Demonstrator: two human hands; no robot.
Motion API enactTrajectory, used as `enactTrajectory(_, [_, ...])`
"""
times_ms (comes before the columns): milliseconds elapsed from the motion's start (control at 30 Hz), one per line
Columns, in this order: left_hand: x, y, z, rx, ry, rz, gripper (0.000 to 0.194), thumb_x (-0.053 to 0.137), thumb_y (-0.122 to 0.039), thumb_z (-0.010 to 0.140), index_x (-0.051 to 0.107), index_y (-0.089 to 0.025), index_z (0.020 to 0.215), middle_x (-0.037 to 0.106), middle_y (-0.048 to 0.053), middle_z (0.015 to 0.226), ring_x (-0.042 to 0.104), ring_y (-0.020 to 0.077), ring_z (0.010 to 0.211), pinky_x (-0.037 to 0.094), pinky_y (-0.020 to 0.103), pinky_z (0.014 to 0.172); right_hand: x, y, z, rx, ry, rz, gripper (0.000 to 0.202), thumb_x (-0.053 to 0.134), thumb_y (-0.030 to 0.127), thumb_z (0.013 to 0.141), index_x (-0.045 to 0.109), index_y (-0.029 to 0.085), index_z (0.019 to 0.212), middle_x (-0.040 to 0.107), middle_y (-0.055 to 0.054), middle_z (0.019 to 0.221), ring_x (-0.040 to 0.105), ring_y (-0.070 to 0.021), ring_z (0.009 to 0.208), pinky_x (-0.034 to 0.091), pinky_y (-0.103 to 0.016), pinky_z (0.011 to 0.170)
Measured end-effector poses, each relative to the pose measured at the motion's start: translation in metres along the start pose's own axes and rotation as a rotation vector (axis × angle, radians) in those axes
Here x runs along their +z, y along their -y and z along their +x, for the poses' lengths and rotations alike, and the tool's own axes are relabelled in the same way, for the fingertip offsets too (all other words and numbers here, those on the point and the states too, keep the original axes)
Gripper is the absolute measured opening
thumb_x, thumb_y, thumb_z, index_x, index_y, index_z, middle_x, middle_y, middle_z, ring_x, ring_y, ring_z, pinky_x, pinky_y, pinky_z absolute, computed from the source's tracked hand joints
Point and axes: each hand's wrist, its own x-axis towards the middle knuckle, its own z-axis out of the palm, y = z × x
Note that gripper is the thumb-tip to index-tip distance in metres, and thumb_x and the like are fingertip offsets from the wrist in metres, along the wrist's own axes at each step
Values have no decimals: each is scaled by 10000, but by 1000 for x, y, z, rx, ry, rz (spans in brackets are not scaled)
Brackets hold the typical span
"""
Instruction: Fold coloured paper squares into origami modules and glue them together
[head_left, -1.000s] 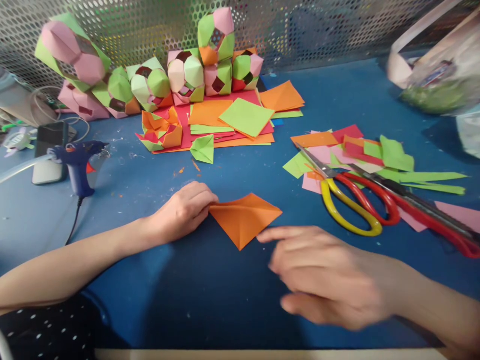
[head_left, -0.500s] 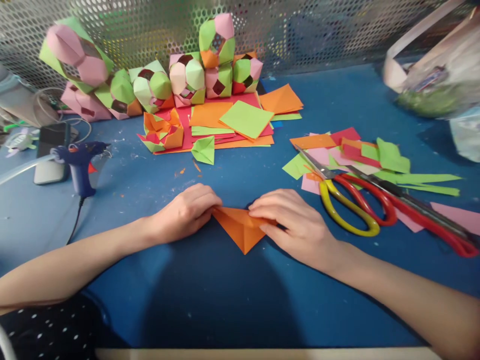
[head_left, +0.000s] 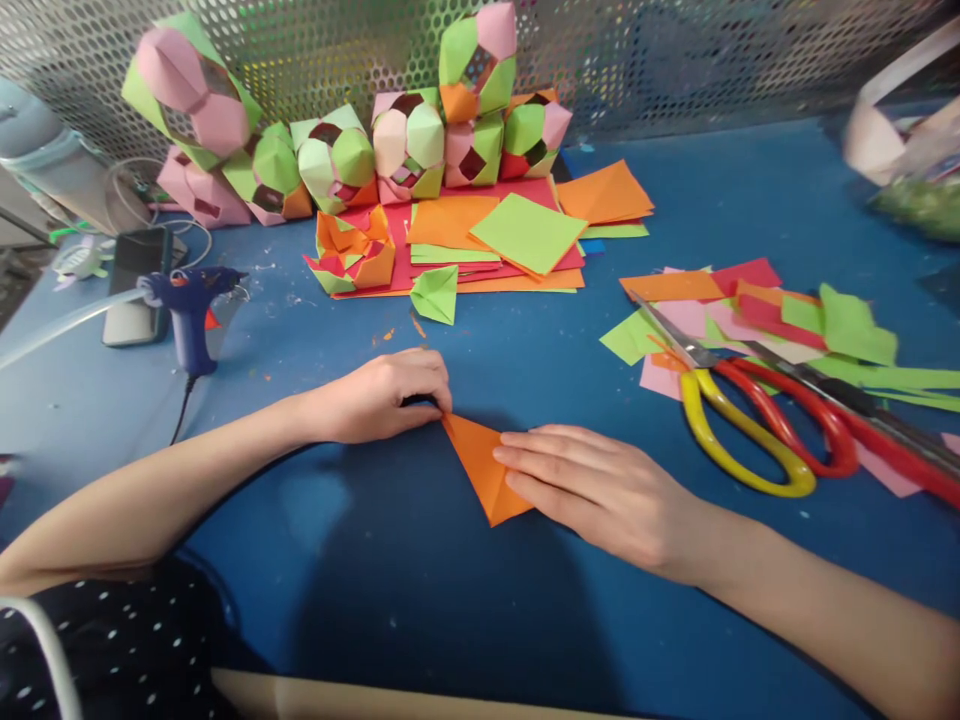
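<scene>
An orange sheet of paper (head_left: 480, 468), folded into a triangle, lies on the blue tabletop with one point facing me. Its far left corner is pinched between the thumb and fingers of my left hand (head_left: 394, 395). My right hand (head_left: 600, 490) lies flat over the right part of the paper, fingers stretched out and pressing it down. That covered part is hidden. Beyond my left hand sits a small folded green piece (head_left: 436, 295). To the right of my right hand lie scissors (head_left: 739, 425) with one yellow and one red handle.
Behind stand several folded paper modules (head_left: 409, 148) against a perforated metal panel (head_left: 660, 70). Sheets of coloured paper (head_left: 529, 235) are stacked before them. Paper scraps (head_left: 855, 325) surround the scissors. A blue glue gun (head_left: 193, 320) and a phone (head_left: 136, 290) occupy the left.
My right hand has flattened over the paper, its fingers now straight. The paper has turned slightly, its right side lower. The left hand keeps its pinch. The whole view has shifted.
</scene>
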Motion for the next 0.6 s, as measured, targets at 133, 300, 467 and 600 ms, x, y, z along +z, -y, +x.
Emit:
enactTrajectory(133, [0, 0, 0, -14, -7, -4, 120, 506, -122, 838, 624, -140, 834, 582, 79, 877, 542, 142, 852, 459, 265, 782, 0, -1, 0, -26, 5, -13, 274, 365, 101, 915, 594, 130, 1061, 647, -131, 1132, 512, -226, 1174, 489, -434, 916])
enactTrajectory(300, [0, -1, 0, -16, -10, 5, 122, 499, -115, 841, 616, -129, 808, 572, 79, 880, 539, 133, 851, 458, 253, 782, -1, -1, -3, -49, 25, -24, 269, 381, 81, 900, 593, 100, 1065, 633, -154, 1151, 495, -243, 1192, 489, -435, 922])
enactTrajectory(467, [-1, -1, 1, -26, -2, 9, 130, 496, -131, 846, 616, -137, 796, 575, 78, 878, 544, 139, 850, 462, 266, 777, -4, -1, -5, -32, 71, -20, 293, 376, 76, 898, 574, 123, 1109, 610, -141, 1196, 475, -226, 1213, 485, -429, 941])
enactTrajectory(600, [-1, -1, 1, -27, -3, 8, 118, 507, -133, 841, 618, -142, 805, 576, 75, 892, 544, 137, 845, 460, 265, 772, -5, -1, -6, -25, 72, 8, 301, 369, 77, 898, 578, 127, 1108, 609, -141, 1196, 480, -226, 1209, 494, -428, 939])
